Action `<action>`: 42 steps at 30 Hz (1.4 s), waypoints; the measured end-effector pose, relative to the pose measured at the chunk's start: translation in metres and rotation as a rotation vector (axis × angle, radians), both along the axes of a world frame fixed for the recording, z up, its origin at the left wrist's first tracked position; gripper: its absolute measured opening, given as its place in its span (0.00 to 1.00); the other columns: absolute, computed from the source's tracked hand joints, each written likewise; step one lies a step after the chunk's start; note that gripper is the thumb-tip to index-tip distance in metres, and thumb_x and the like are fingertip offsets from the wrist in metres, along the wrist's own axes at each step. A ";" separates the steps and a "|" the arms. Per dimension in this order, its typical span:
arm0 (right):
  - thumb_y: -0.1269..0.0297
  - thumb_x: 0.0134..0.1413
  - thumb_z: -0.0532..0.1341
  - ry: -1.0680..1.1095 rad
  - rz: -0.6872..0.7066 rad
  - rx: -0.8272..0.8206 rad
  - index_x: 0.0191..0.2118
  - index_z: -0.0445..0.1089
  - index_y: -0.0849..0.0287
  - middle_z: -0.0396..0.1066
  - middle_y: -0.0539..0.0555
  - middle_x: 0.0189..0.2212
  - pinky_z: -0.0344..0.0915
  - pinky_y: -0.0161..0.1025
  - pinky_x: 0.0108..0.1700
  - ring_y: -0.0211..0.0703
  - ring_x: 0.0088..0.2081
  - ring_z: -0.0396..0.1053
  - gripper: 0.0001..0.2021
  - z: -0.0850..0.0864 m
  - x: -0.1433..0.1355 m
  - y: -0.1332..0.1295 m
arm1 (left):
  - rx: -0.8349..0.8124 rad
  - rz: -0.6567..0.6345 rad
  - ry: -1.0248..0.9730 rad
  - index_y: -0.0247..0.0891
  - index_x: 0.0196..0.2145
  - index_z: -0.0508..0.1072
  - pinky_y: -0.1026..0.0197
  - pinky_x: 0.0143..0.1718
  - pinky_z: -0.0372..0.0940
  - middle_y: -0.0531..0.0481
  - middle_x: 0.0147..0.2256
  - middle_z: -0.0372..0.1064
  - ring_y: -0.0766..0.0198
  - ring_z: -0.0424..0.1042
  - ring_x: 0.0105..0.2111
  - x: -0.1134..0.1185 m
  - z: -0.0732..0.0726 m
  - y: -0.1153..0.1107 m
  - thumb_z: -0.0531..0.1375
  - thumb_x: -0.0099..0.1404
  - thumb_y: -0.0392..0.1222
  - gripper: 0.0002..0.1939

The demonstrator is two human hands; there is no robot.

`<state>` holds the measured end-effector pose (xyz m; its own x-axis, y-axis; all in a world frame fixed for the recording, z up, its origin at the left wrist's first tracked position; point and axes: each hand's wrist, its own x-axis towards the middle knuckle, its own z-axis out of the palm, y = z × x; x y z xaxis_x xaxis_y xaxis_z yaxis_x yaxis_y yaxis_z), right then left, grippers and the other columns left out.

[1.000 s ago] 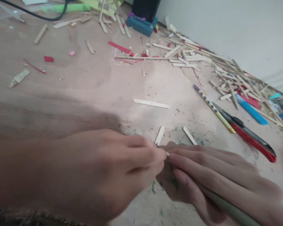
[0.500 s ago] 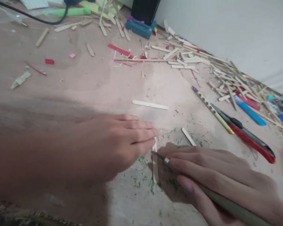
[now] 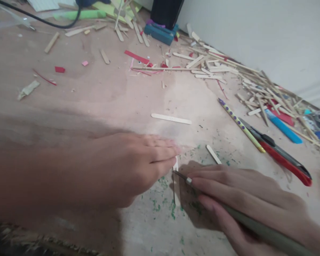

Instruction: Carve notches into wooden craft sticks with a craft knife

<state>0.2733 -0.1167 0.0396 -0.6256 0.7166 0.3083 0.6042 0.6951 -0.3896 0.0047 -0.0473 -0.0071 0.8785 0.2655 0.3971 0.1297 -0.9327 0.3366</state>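
My left hand (image 3: 130,167) lies palm down, fingers stretched out, with the fingertips pressing on the far end of a narrow wooden craft stick (image 3: 177,192). This stick lies lengthwise toward me, its far end under my fingers. My right hand (image 3: 245,202) is closed around the handle of a craft knife (image 3: 258,224) with a thin blade and a pale metal collar. The blade tip touches the stick's left edge, just below my left fingertips. Another craft stick (image 3: 213,154) lies partly hidden behind my right hand. A third craft stick (image 3: 171,118) lies beyond my left hand.
A dotted pencil (image 3: 241,124) and a red and black utility knife (image 3: 280,153) lie at the right. Loose sticks (image 3: 210,67) pile along the wall, near a blue strip (image 3: 282,126). A blue block (image 3: 160,33) and red scraps (image 3: 136,57) sit at the back. Green flecks dot the table (image 3: 138,227).
The view has shifted slightly. Both hands stay nearly in place, with the knife tip still at the stick's edge. My right thumb has moved slightly to the left.
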 end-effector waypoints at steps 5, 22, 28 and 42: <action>0.80 0.62 0.61 -0.040 -0.008 -0.067 0.48 0.79 0.59 0.87 0.56 0.43 0.82 0.28 0.46 0.43 0.45 0.86 0.14 0.001 0.004 0.008 | -0.002 -0.018 -0.051 0.22 0.65 0.69 0.54 0.73 0.64 0.33 0.67 0.71 0.54 0.71 0.68 -0.003 -0.010 -0.001 0.54 0.71 0.29 0.26; 0.80 0.62 0.62 -0.022 -0.059 0.039 0.42 0.81 0.57 0.87 0.54 0.37 0.82 0.26 0.43 0.42 0.39 0.86 0.13 0.004 0.005 0.008 | -0.012 -0.011 0.031 0.22 0.66 0.69 0.57 0.75 0.60 0.33 0.68 0.69 0.54 0.68 0.70 -0.003 -0.007 -0.002 0.59 0.69 0.32 0.28; 0.81 0.56 0.64 0.024 0.018 -0.074 0.41 0.82 0.60 0.87 0.57 0.38 0.80 0.26 0.47 0.43 0.41 0.87 0.13 0.009 0.007 0.016 | -0.052 -0.021 0.060 0.24 0.69 0.65 0.56 0.76 0.58 0.34 0.72 0.64 0.55 0.65 0.72 -0.005 -0.009 -0.002 0.56 0.69 0.30 0.31; 0.80 0.60 0.63 -0.011 0.007 -0.057 0.42 0.83 0.62 0.87 0.60 0.40 0.80 0.27 0.50 0.43 0.44 0.86 0.12 0.007 0.005 0.011 | -0.053 0.001 0.011 0.22 0.67 0.67 0.53 0.73 0.63 0.33 0.69 0.68 0.54 0.69 0.70 -0.003 -0.009 -0.004 0.56 0.69 0.28 0.29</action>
<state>0.2787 -0.1057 0.0462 -0.6340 0.7282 0.2603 0.6040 0.6764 -0.4214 0.0019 -0.0508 -0.0159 0.8824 0.2870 0.3729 0.1345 -0.9132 0.3845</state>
